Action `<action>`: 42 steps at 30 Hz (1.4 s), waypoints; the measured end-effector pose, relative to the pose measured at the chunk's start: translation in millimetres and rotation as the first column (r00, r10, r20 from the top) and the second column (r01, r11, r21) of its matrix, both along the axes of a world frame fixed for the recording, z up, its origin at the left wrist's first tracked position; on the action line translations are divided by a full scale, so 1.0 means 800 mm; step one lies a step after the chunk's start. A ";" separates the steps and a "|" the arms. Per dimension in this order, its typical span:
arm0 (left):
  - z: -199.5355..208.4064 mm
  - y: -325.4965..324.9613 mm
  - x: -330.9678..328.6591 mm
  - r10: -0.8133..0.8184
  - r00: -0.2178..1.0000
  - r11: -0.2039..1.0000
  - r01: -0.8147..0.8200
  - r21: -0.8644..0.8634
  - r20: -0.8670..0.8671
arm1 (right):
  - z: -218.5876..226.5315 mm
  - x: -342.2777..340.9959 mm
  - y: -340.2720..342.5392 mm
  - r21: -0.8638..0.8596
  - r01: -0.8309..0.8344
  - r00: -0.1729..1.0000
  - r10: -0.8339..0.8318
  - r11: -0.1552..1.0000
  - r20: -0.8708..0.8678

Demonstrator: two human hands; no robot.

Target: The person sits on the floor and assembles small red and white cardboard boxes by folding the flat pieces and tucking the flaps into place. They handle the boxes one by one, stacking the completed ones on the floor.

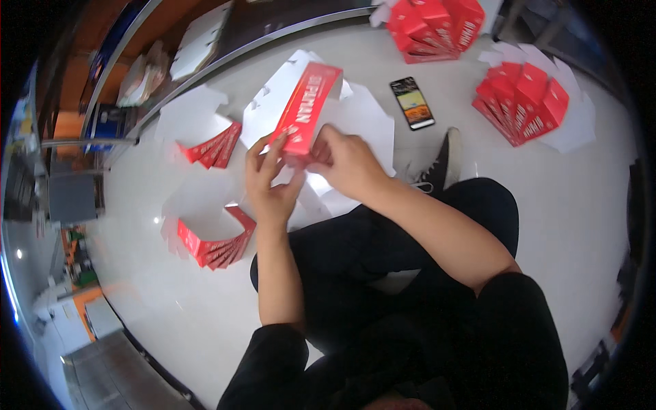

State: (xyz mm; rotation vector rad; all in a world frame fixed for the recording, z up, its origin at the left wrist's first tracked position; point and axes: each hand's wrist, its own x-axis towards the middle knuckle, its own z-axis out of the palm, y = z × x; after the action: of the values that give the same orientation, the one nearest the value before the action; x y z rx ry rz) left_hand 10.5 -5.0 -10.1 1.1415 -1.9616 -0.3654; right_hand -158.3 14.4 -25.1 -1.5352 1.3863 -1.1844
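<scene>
Between my hands is a red and white cardboard box [309, 102], tilted, with its red printed panel toward me. My left hand [270, 179] grips its lower left edge, fingers curled over the red side. My right hand [347, 161] pinches the near right corner with thumb and fingers. Beneath the box, flat white cardboard sheets [372, 123] lie on the floor in front of my crossed legs. The box's far inside is partly hidden by its own panel.
Nested red and white boxes [222, 246] sit at the left, with another folded stack [219, 147] beyond. More stacks stand at far right [523, 102] and at the top [437, 27]. A phone [413, 102] lies beyond my shoe [445, 160]. A metal-edged shelf [239, 51] runs along the far left.
</scene>
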 end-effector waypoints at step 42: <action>0.005 -0.036 0.081 0.315 0.614 0.946 -0.260 0.192 -0.723 | -0.144 0.184 -0.163 0.464 -0.310 0.569 0.554 0.829 -0.609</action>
State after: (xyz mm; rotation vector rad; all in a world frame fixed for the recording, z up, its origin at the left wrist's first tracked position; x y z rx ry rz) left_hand 75.6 -33.8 -5.9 1.0854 -1.0146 -0.6168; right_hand -10.8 -116.2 -140.3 -2.0522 1.4205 0.0206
